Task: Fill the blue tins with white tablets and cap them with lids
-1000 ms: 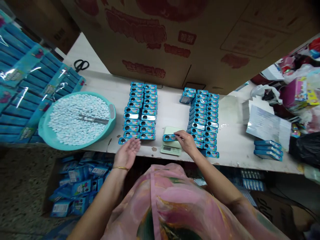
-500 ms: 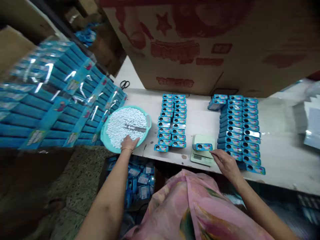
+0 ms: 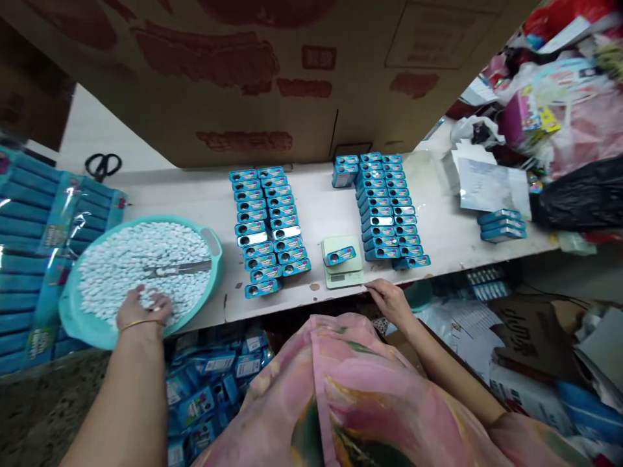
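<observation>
My left hand (image 3: 143,308) reaches into a turquoise basin (image 3: 218,251) of small white pellets (image 3: 117,259). Its fingers are apart, with the tips partly sunk among the pellets. A metal tool like tweezers (image 3: 187,267) lies on top of them. On a pale green scale (image 3: 344,280) rests one small blue tin (image 3: 340,255), tilted slightly. My right hand (image 3: 389,299) is at the table's front edge beside the scale's front right corner, fingers together and nothing visible in them. Rows of blue tins stand left (image 3: 265,227) and right (image 3: 387,207) of the scale.
A large cardboard box (image 3: 233,110) stands along the back of the white table (image 3: 316,201). Black scissors (image 3: 102,166) lie behind the basin. Wrapped blue packs (image 3: 29,240) are stacked at the left. Papers (image 3: 491,178) and bags fill the right. Below sits a box of blue packets (image 3: 209,389).
The view has swung right, bringing the right end of the table into sight. My right hand has moved from the tin to the scale's front corner. My left hand stays in the basin.
</observation>
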### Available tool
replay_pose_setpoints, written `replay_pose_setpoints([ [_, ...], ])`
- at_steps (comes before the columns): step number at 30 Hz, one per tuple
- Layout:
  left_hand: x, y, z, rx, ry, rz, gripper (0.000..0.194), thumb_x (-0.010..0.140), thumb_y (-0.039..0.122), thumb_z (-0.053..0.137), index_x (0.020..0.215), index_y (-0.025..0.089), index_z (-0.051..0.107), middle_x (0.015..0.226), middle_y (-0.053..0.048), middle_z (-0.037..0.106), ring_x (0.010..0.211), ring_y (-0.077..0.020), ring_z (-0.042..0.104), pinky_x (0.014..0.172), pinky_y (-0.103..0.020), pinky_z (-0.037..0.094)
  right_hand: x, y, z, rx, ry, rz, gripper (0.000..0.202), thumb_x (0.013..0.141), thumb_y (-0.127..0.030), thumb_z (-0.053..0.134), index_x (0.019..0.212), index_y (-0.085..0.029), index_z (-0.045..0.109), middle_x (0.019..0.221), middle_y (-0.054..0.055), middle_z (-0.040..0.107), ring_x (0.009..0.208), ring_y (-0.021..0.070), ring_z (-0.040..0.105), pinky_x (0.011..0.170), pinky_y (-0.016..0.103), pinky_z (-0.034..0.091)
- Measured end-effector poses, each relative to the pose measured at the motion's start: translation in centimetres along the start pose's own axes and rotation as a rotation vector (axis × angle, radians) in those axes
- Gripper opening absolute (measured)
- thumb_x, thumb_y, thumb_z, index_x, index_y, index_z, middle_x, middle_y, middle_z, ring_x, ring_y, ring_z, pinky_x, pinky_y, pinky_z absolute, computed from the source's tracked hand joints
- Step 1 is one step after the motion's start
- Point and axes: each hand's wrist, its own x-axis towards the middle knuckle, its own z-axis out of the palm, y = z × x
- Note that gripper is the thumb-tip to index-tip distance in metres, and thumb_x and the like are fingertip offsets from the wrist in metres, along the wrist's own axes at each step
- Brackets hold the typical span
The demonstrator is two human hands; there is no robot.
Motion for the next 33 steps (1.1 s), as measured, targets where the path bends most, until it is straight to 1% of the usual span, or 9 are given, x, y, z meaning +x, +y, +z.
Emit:
replay_pose_setpoints([
  [3, -0.7, 0.6, -0.5, -0.289, 0.162, 0.274, 0.031, 0.083, 0.022, 0.015, 0.057, 0.020, 0.031, 0.039, 0.007, 0.043, 0.034, -0.0028, 0.043, 0.036, -0.011, 0.035, 0.1, -0.4, 0.3, 0.001, -0.032, 0.001, 0.020, 0.083, -0.020, 0.040, 0.089, -0.018, 0.059, 0.082, 0.006, 0.061, 0.078, 0.0151, 0.056, 0.072, 0.028, 0.045],
  [5, -1.2, 0.7, -0.6, -0.419, 0.213, 0.350, 0.033, 0.083, 0.021, 0.008, 0.059, 0.019, 0.030, 0.042, 0.007, 0.043, 0.041, -0.0021, 0.048, 0.041, -0.009, 0.037, 0.4, -0.6, 0.5, -0.002, -0.058, -0.003, 0.020, 0.083, -0.020, 0.041, 0.088, -0.017, 0.059, 0.082, 0.006, 0.061, 0.078, 0.0149, 0.057, 0.072, 0.028, 0.045],
  [11, -4.0, 0.3, 1.6, -0.790, -0.057, 0.358, 0.031, 0.085, 0.018, 0.013, 0.069, 0.018, 0.039, 0.051, 0.008, 0.047, 0.047, 0.0029, 0.049, 0.050, -0.001, 0.037, 1.7, -2.0, 1.4, 0.044, -0.166, -0.070, 0.018, 0.081, -0.018, 0.043, 0.087, -0.016, 0.060, 0.080, 0.005, 0.062, 0.076, 0.0138, 0.057, 0.070, 0.026, 0.045],
  [14, -6.6, -1.5, 5.4, -0.917, -0.393, 0.223, 0.026, 0.085, 0.023, 0.024, 0.072, 0.017, 0.046, 0.054, 0.005, 0.051, 0.050, -0.0005, 0.051, 0.050, -0.006, 0.041, 3.3, -4.1, 1.8, 0.137, -0.215, -0.141, 0.017, 0.081, -0.017, 0.044, 0.087, -0.017, 0.060, 0.080, 0.004, 0.062, 0.075, 0.0120, 0.057, 0.069, 0.024, 0.045],
  [15, -7.6, -2.6, 7.2, -0.920, -0.427, 0.160, 0.025, 0.084, 0.024, 0.028, 0.071, 0.017, 0.048, 0.055, 0.003, 0.053, 0.050, -0.0027, 0.052, 0.049, -0.009, 0.043, 3.9, -5.1, 1.9, 0.168, -0.215, -0.180, 0.017, 0.081, -0.017, 0.044, 0.088, -0.017, 0.060, 0.081, 0.004, 0.062, 0.076, 0.0116, 0.057, 0.070, 0.023, 0.045],
  [19, -10.9, -8.3, 13.9, -0.842, -0.340, -0.148, 0.030, 0.084, 0.023, 0.030, 0.065, 0.015, 0.053, 0.064, -0.003, 0.061, 0.062, -0.0096, 0.059, 0.055, -0.020, 0.048, 5.9, -9.7, 2.7, 0.161, -0.203, -0.447, 0.020, 0.083, -0.022, 0.042, 0.098, -0.016, 0.055, 0.089, 0.006, 0.059, 0.083, 0.0120, 0.054, 0.075, 0.023, 0.044],
  [21, -12.1, -11.3, 16.2, -0.806, -0.298, -0.233, 0.032, 0.084, 0.022, 0.031, 0.066, 0.015, 0.056, 0.070, -0.005, 0.064, 0.074, -0.0136, 0.061, 0.064, -0.026, 0.050, 6.3, -11.2, 3.8, 0.017, -0.237, -0.600, 0.022, 0.083, -0.023, 0.042, 0.100, -0.015, 0.053, 0.094, 0.007, 0.057, 0.088, 0.0149, 0.051, 0.076, 0.027, 0.043],
  [27, -13.5, -16.0, 17.9, -0.695, -0.290, -0.382, 0.030, 0.082, 0.018, 0.034, 0.069, 0.015, 0.061, 0.073, -0.005, 0.066, 0.088, -0.0170, 0.059, 0.084, -0.035, 0.044, 5.5, -9.3, 7.7, -0.423, -0.409, -0.700, 0.023, 0.082, -0.015, 0.041, 0.102, -0.014, 0.050, 0.100, 0.009, 0.053, 0.083, 0.0184, 0.051, 0.061, 0.028, 0.045],
  [33, -13.6, -17.5, 19.4, -0.658, -0.253, -0.413, 0.027, 0.082, 0.017, 0.035, 0.093, 0.014, 0.059, 0.078, -0.005, 0.066, 0.084, -0.0157, 0.061, 0.082, -0.032, 0.046, 4.9, -7.1, 7.0, -0.441, -0.450, -0.736, 0.023, 0.082, -0.016, 0.040, 0.103, -0.014, 0.049, 0.102, 0.009, 0.051, 0.090, 0.0196, 0.049, 0.062, 0.028, 0.047],
])
